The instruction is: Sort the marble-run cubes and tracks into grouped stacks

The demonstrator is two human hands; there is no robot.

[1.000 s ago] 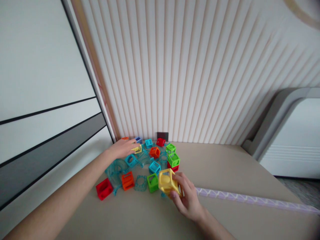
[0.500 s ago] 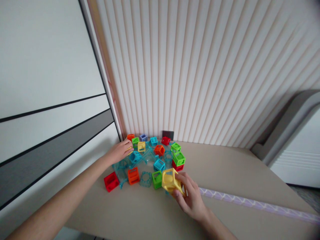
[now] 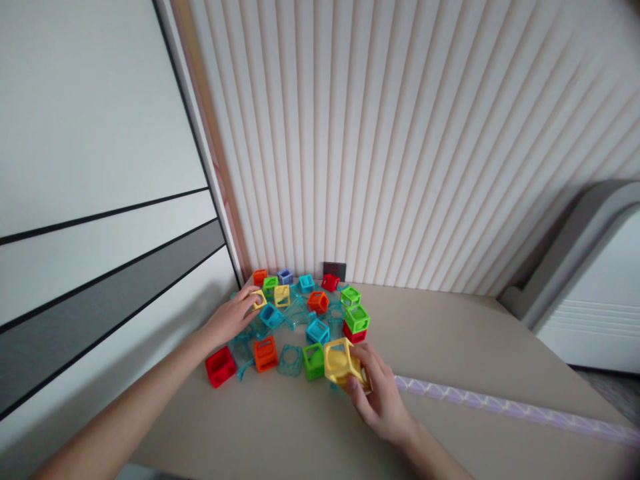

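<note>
— Since half a second ago, what has moved?

— Mostly the left hand (image 3: 231, 319). It has drawn back a little toward the person and now has a small yellow cube (image 3: 259, 298) pinched at its fingertips, lifted slightly from the pile. The right hand (image 3: 377, 393) has hardly shifted.

— What is the right hand doing?

— It is closed around a large yellow cube (image 3: 340, 362), an open-frame block with a rounded piece inside. Fingers wrap its right and lower sides, and the thumb sits under its near edge. The cube is tilted and held just above the beige table (image 3: 450, 347).

— What lies between the two hands?

— A cluster of open-frame blocks. Just left of the right hand's cube stands a green cube (image 3: 313, 361), then a clear teal ring piece (image 3: 291, 360), an orange cube (image 3: 265, 353) and a red cube (image 3: 221, 366), the last one just below the left wrist. Beyond the right hand a green cube sits on a red one (image 3: 357, 323), with a blue cube (image 3: 317, 331) beside it.

— And near the left hand?

— A blue cube (image 3: 272, 315) lies just right of its fingers, on clear teal track pieces (image 3: 295, 313). Another yellow cube (image 3: 282, 295) sits just past the one it holds.

— Anything else by the right hand?

— A pale purple strip (image 3: 475, 400) runs along the table edge to its right.
</note>
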